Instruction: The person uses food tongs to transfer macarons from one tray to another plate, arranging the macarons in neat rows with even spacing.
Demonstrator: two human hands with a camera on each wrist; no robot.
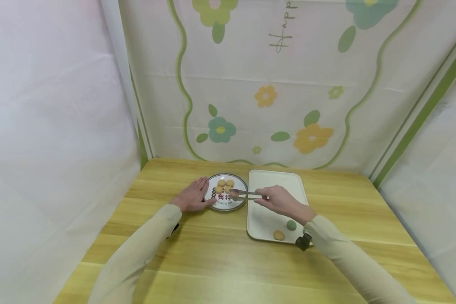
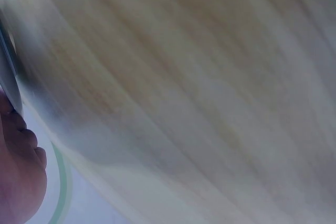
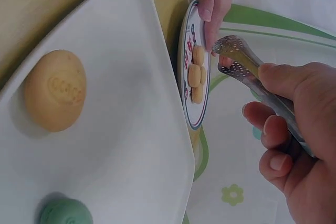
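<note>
A small pinkish piece (image 3: 226, 60) sits between the perforated tips of the metal tongs (image 3: 281, 108), above the plate (image 1: 239, 181) holding four yellow cakes (image 1: 219, 190). My right hand (image 1: 280, 199) has its fingers curled round the tongs, its wrist crossing the tray (image 1: 262, 219). My left hand (image 1: 193, 197) rests at the plate's left rim, fingers extended. An orange cake (image 1: 279, 235) and a green cake (image 1: 291, 225) lie on the tray, which rests on the worktop (image 1: 205, 257).
</note>
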